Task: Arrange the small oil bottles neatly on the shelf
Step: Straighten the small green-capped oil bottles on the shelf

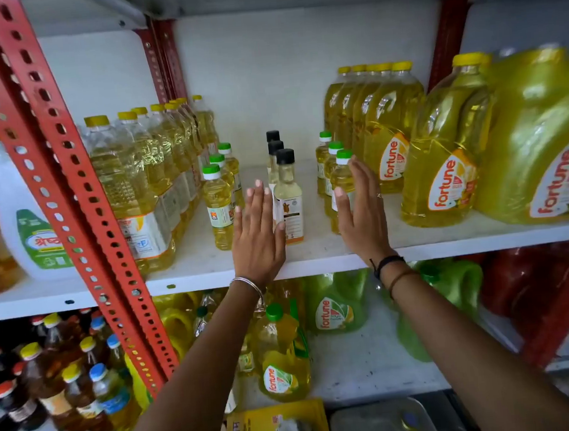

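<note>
On the white shelf [313,247] stand three short rows of small oil bottles. The left row [218,207] has green caps and yellow oil. The middle row [288,194] has black caps and pale oil. The right row [339,172] has green caps. My left hand [257,238] is flat and open between the left and middle rows, its thumb against the front black-capped bottle. My right hand [362,215] is flat and open, its palm side against the front bottle of the right row. Neither hand grips anything.
Tall yellow-capped oil bottles [142,179] line the left, big Fortune jugs [443,160] the right. A red slotted upright [67,186] crosses the left foreground. The lower shelf holds more oil bottles [281,353] and green jugs [339,306].
</note>
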Tool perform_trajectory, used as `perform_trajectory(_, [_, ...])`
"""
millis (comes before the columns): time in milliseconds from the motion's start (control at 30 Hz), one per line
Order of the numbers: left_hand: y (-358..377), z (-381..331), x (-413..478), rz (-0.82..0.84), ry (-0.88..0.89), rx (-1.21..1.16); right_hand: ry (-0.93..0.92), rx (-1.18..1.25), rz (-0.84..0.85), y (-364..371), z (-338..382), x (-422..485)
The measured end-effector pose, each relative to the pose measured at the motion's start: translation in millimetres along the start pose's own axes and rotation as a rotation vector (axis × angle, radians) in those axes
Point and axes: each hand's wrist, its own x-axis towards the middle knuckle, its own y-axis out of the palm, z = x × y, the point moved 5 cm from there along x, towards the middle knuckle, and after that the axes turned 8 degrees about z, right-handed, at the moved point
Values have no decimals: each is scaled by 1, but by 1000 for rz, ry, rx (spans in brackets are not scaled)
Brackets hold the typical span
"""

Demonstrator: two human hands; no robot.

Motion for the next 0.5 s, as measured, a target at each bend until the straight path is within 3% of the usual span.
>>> perform_trajectory(133, [8,16,8,74,-113,2,156,90,-29,-2,-21,24])
perform_trajectory(333, [15,20,6,98,-126,6,323,419,49,3,-46,46])
perform_trajectory(500, [17,18,6,124,-112,4,322,375,101,0,-52,57])
